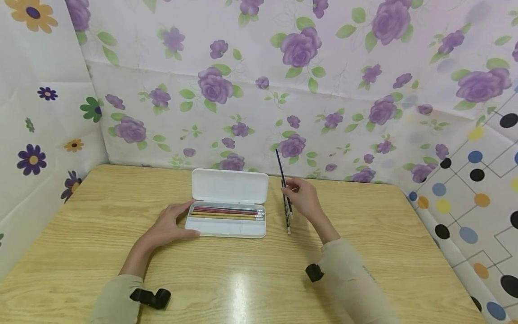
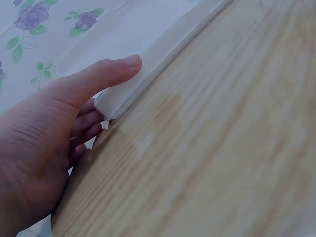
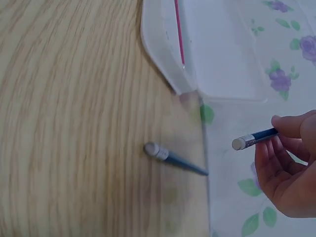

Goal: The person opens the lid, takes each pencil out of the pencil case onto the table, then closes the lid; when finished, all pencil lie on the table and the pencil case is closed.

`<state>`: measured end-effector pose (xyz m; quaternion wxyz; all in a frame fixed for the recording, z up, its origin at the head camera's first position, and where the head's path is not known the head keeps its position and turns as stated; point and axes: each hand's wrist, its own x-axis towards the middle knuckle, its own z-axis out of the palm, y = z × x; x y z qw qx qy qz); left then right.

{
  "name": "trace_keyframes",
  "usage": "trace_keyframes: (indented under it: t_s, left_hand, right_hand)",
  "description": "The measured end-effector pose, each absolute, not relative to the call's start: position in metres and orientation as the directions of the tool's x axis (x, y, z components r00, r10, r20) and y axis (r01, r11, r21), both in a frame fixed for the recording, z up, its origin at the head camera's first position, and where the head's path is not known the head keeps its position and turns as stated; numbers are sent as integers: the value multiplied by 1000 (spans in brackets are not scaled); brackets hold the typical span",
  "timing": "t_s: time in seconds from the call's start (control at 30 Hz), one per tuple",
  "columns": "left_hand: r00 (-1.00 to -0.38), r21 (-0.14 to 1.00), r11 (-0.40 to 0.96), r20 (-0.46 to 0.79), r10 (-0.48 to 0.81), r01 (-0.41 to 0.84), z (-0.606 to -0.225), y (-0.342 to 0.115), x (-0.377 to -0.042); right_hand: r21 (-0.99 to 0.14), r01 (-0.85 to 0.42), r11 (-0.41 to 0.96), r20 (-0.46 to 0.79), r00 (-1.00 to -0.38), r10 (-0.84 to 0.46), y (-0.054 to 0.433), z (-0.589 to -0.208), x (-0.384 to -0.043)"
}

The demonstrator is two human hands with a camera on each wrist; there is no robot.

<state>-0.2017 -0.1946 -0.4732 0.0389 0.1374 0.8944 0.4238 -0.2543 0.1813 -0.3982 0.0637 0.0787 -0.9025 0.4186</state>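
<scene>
Pencil case [image 1: 229, 186]: plain white, lid and tray alike. Pencils inside [image 1: 224, 216]: yellow, red-pink, one dark greenish; metal ends silvery. Held pencil [image 1: 279, 163]: dark blue, eraser [image 3: 238, 144] whitish. Pencil on table [image 1: 286, 211]: dark, bluish in right wrist view. Tabletop [image 1: 170, 274]: yellow-tan, streaked wood grain. Back sheet [image 1: 259, 108]: whitish, purple roses, green leaves. Left sheet [image 1: 44, 121]: white; purple, orange, green flowers. Right sheet [image 1: 461, 213]: white; black, blue, yellow, orange dots, thin dark lines. Sleeves [image 1: 352, 279]: beige.
</scene>
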Motion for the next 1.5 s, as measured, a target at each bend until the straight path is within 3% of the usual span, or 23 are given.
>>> trace_keyframes:
  t_s: [0.4, 0.6, 1.5]
  left_hand:
    - [-959, 767, 605, 47, 278, 213, -472, -194, -201]
    - [-959, 768, 603, 48, 281, 215, -472, -194, -201]
    - [-960, 770, 602, 48, 277, 212, -471, -193, -201]
  right_hand:
    - [-766, -9, 643, 8, -1000, -4, 204, -422, -255]
    - [-718, 50, 695, -53, -998, 17, 207, -434, -254]
    - [-692, 28, 722, -16, -1000, 23, 203, -445, -251]
